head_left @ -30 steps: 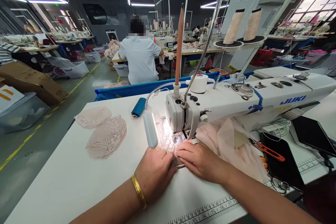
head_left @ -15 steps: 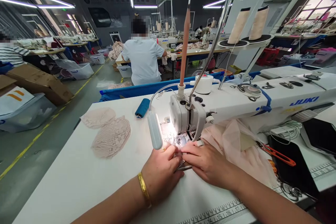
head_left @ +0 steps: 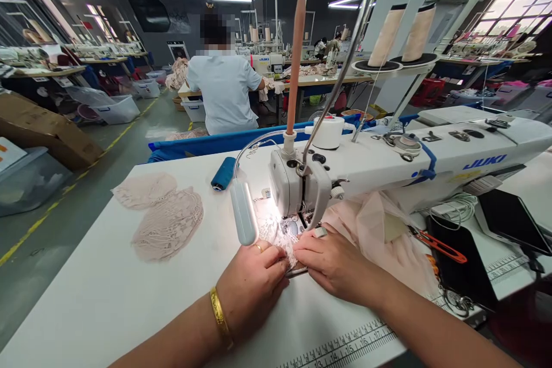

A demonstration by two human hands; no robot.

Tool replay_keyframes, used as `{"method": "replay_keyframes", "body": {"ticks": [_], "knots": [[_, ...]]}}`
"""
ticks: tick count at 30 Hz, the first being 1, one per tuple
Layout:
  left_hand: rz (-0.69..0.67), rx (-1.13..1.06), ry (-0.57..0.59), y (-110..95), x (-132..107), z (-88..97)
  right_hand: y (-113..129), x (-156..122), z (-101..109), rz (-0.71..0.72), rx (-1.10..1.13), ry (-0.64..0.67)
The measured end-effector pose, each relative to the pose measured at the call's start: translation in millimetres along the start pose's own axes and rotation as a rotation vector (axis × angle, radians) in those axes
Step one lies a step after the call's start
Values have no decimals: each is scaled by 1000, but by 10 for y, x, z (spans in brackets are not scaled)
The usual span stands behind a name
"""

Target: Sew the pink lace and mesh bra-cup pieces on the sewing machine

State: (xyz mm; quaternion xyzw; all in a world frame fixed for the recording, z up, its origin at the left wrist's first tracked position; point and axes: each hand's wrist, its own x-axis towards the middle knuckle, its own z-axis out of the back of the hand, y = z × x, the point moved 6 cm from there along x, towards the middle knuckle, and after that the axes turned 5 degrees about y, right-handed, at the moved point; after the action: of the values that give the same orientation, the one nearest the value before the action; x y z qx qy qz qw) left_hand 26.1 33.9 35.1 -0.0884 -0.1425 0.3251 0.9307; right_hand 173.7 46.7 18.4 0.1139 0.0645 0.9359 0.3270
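A piece of pale pink lace (head_left: pixel 268 219) lies under the needle area of the white sewing machine (head_left: pixel 288 187), lit by a small lamp (head_left: pixel 244 213). My left hand (head_left: pixel 252 273), with a gold bangle at the wrist, has its fingers curled closed on the lace's near left edge. From the right, my right hand (head_left: pixel 330 259) presses its closed fingers on the same lace, just in front of the presser foot. A narrow gap with lace in it separates the hands. Fingertips are partly hidden. Sheer pink fabric (head_left: pixel 366 221) is bunched behind my right hand.
Two joined lace cups (head_left: pixel 170 224) lie at left on the table, near a teal thread spool (head_left: pixel 223 173). At right are orange-handled thread snips (head_left: pixel 444 246), a black phone-like slab (head_left: pixel 463 276) and a white cable (head_left: pixel 455 210). A person in light blue (head_left: pixel 222 92) sits ahead.
The view has shifted, so everything appears slightly further left. My hands are a little further apart, and more of the lace shows between them. Both stay on the lace.
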Motion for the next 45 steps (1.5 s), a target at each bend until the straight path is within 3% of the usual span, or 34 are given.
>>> {"method": "replay_keyframes", "body": {"ticks": [12,19,25,33,39,45], "knots": [[15,127,-62,57,26,1,-33,26,-13,-38,4,-39],[-100,60,-99,17,5,-3,-1,10,-18,2,35,-51],[-87,71,-105,59,-7,-36,-18,24,-53,-7,57,-69],[-63,123,-154,171,50,-50,-110,62,-84,-105,0,-101],[43,155,-147,294,112,-104,-161,80,-85,-169,-12,-155],[234,-172,-167,477,198,-121,-155,53,-124,-126,22,-182]]}}
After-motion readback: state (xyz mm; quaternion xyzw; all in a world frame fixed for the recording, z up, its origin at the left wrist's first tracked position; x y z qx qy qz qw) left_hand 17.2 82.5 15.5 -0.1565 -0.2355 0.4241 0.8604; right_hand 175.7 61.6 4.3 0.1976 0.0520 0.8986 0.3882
